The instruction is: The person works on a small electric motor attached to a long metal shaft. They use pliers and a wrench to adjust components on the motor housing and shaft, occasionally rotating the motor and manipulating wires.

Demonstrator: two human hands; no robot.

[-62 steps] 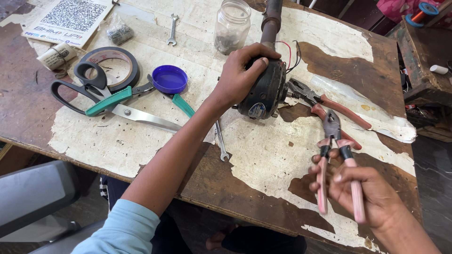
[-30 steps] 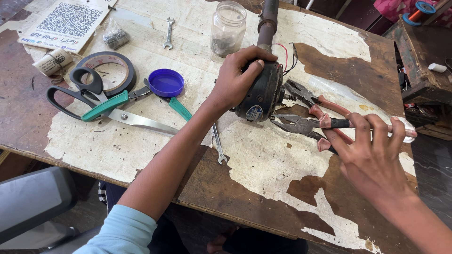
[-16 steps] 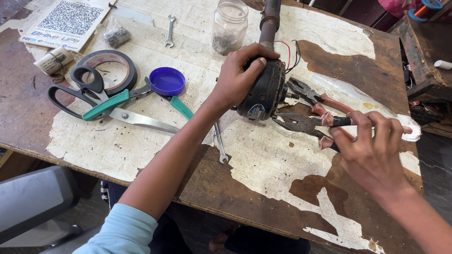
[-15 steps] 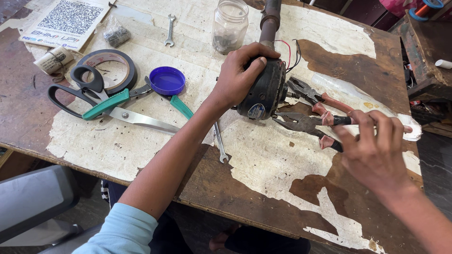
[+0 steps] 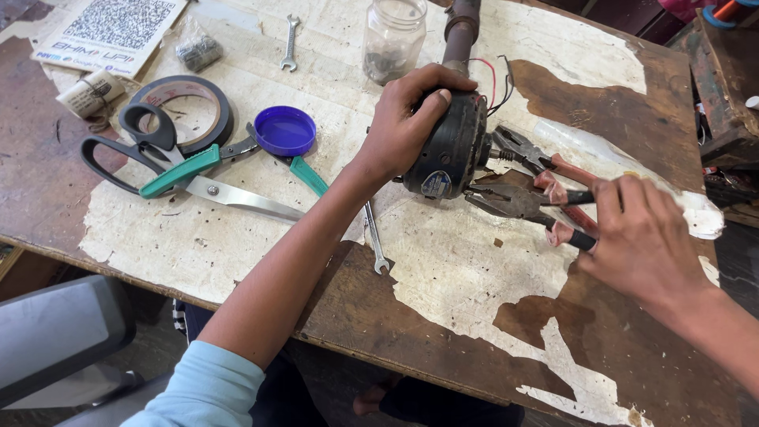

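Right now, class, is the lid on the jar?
No, the jar stands open, and the blue lid lies apart by the scissors.

Black motor, pink-handled pliers, a brown table with flaking cream paint

The motor (image 5: 451, 150) was black with a small blue label and red and black wires; the pliers (image 5: 528, 207) had grey steel heads and pink grips. The lid (image 5: 285, 130) was deep blue, the scissors (image 5: 158, 158) black-handled beside green-handled pliers (image 5: 207, 162), the tape roll (image 5: 183, 103) black, and the sleeve (image 5: 202, 391) pale blue.
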